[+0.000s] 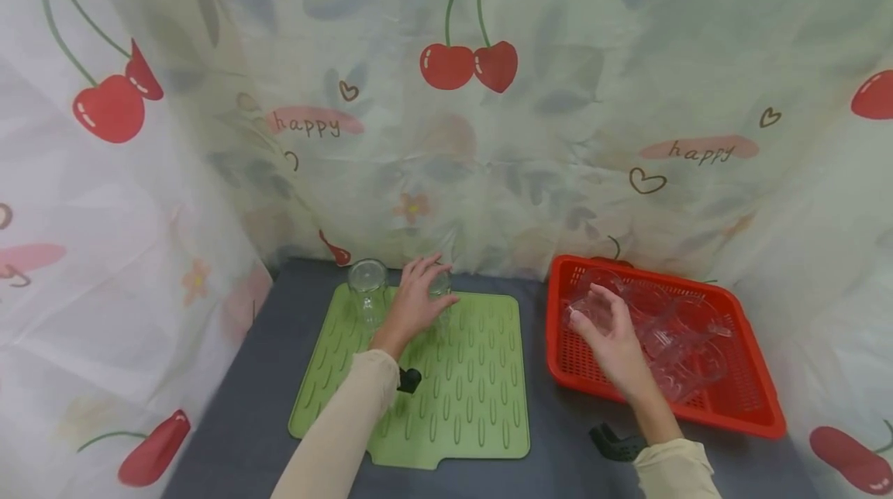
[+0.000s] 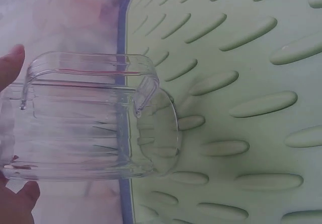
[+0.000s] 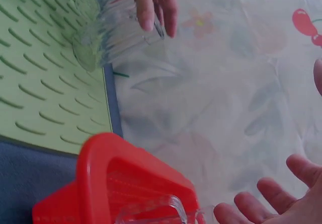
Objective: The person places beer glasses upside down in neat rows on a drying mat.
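Two clear glass mugs stand upside down at the back of the green ribbed mat. My left hand (image 1: 416,301) is around the base of the right-hand mug (image 2: 85,128), whose handle shows in the left wrist view. There, the thumb and a finger lie to either side of the glass with a slight gap. The other mug (image 1: 367,290) stands just left of this hand. My right hand (image 1: 614,340) is over the left part of the red basket (image 1: 756,375), fingers spread and bent beside a clear mug (image 1: 586,315). In the right wrist view its fingers are apart, with a mug handle (image 3: 163,201) nearby.
The green mat (image 1: 481,421) lies on a dark grey table (image 1: 240,398). Several more clear mugs (image 1: 691,359) lie together in the basket. A printed curtain (image 1: 488,173) hangs close behind the mat and basket. Black wrist mounts (image 1: 617,445) sit below the hands.
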A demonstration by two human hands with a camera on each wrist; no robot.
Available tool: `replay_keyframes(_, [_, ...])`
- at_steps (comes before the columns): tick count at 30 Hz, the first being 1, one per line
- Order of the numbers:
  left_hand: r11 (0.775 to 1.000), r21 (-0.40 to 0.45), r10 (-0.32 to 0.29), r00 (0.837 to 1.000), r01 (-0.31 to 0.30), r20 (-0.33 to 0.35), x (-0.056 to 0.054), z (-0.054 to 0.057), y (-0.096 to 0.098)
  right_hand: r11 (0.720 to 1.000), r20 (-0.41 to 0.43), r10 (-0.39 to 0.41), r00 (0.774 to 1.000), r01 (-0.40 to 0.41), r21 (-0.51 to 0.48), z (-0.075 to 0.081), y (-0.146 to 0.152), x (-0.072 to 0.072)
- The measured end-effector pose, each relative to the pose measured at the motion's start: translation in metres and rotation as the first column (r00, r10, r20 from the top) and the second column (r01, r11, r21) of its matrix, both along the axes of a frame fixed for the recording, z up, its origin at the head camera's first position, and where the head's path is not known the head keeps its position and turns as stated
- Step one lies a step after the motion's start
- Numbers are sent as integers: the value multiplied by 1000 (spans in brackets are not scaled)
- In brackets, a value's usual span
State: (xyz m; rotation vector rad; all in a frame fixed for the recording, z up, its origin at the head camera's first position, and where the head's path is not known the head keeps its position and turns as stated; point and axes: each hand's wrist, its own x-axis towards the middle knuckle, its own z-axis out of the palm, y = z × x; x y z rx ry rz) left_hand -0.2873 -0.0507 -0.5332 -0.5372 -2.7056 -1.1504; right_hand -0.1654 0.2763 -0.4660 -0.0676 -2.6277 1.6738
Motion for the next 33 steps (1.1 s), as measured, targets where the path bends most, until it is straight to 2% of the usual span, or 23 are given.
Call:
replay_keyframes(13, [999, 35, 42, 999, -41, -34, 15, 5, -8, 995, 3, -16, 1000, 16, 99, 8, 11, -11])
replay_keyframes(22, [995, 99, 29, 996, -21, -87, 32, 5, -18, 980, 29, -49, 998, 43, 195, 8, 19, -15])
replay_keyframes(26, [993, 117, 32, 991, -17, -127, 39, 3, -24, 974, 41, -64, 997, 53, 218, 9, 23, -18])
replay_keyframes(33, [993, 117, 28, 988, -10, -149, 51, -3, -37, 972, 50, -71, 996, 58, 227, 10, 28, -23])
